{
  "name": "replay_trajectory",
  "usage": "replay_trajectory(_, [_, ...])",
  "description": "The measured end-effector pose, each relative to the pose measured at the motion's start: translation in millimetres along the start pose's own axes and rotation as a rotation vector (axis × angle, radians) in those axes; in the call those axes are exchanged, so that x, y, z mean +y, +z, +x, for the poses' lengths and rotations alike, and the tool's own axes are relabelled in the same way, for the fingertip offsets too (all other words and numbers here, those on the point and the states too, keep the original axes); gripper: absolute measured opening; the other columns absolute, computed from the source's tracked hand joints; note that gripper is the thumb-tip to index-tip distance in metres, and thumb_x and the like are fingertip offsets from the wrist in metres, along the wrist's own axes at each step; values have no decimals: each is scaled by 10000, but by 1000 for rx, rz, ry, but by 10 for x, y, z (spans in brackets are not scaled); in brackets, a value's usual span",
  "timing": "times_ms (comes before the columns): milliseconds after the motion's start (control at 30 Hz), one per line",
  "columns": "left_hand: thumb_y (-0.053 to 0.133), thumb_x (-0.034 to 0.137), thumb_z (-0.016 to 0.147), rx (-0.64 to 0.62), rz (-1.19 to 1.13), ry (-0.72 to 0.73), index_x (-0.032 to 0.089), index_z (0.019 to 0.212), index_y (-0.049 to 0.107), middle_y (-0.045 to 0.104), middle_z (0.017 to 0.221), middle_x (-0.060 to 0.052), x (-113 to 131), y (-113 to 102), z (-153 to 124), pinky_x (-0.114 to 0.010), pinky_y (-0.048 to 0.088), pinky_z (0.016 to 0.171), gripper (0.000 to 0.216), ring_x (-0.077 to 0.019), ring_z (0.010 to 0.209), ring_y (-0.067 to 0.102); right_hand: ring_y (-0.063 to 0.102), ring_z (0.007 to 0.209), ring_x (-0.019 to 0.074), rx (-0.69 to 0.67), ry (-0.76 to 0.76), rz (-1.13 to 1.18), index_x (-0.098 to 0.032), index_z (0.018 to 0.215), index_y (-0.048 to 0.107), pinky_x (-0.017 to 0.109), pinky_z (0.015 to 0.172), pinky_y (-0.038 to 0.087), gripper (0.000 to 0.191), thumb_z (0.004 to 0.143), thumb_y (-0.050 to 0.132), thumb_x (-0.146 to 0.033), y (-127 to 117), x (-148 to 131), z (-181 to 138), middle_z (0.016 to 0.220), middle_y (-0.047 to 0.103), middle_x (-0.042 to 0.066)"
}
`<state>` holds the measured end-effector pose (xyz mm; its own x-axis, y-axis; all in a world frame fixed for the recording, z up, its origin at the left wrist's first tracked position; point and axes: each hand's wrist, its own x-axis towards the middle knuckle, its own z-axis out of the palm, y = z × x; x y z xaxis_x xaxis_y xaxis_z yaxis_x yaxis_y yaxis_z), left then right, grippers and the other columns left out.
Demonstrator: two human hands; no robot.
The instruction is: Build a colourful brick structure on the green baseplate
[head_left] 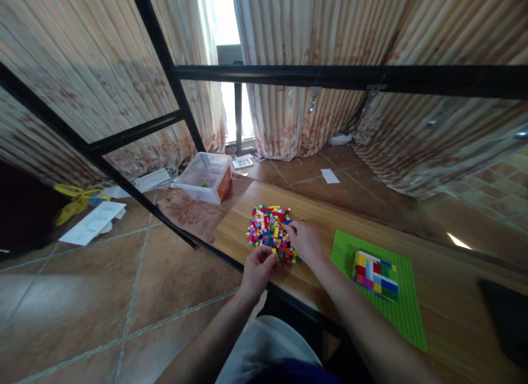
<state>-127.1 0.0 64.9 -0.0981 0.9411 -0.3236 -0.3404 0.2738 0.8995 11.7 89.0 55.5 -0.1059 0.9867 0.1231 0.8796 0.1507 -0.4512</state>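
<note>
A heap of small colourful toy building bricks [268, 225] lies on the wooden table. At its near edge, my left hand [256, 268] pinches a yellow brick [274, 252] between thumb and fingertips. My right hand [304, 239] reaches into the heap's right side with its fingers drawn together; a blue piece shows beside the fingertips, but what they grip is hidden. To the right, a green baseplate [342, 252] carries a low block built of bricks [374, 275] in red, white, yellow, blue and green.
The narrow wooden table [237, 221] has a dark object [505, 312] at its right end. Black metal bars [289, 73] cross in front of the curtains. On the floor stand a clear plastic box [202, 177] with a few pieces inside, papers [93, 223] and a yellow item [72, 199].
</note>
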Motion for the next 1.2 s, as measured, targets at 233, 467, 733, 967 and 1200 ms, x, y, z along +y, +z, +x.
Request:
replay_trajectory(233, [744, 273, 647, 33, 41, 34, 171, 745, 624, 618, 634, 21, -25, -42, 152, -211, 450, 543, 186, -109, 552, 576, 607, 822, 171, 24, 10, -12, -213, 862, 693, 282, 735, 388, 297, 945, 415, -278, -32, 115, 60, 899, 692, 60])
replay_trajectory(467, [740, 265, 662, 8, 99, 68, 176, 748, 636, 602, 673, 20, -71, -34, 203, -233, 477, 590, 161, -120, 599, 564, 602, 956, 182, 4, -29, 29, -218, 1097, 673, 294, 842, 415, 275, 928, 459, -258, 10, 40, 388, 1077, 665, 73])
replay_trajectory(733, [610, 210, 789, -65, 439, 311, 199, 795, 647, 607, 695, 3, -15, 52, 365, -248, 405, 613, 39, -147, 630, 538, 599, 1003, 205, -26, -69, 53, -219, 1007, 715, 311, 882, 409, 243, 914, 494, -253, 144, -24, 629, 1063, 682, 86])
replay_trajectory(967, [564, 79, 772, -108, 807, 549, 201, 779, 669, 641, 786, -55, 96, 193, 495, -315, 418, 758, 161, -211, 764, 573, 626, 1010, 187, 23, -62, 170, -185, 1033, 711, 291, 874, 442, 337, 942, 392, -245, -19, 81, 522, 1081, 711, 92])
replay_trajectory(1200, [520, 218, 885, -78, 674, 501, 191, 973, 665, 681, 934, -66, 150, 246, 517, -333, 476, 827, 172, -210, 865, 622, 653, 908, 205, -29, 29, 766, -201, 1000, 746, 331, 826, 477, 336, 855, 515, -397, -223, 140, 104, 953, 747, 47])
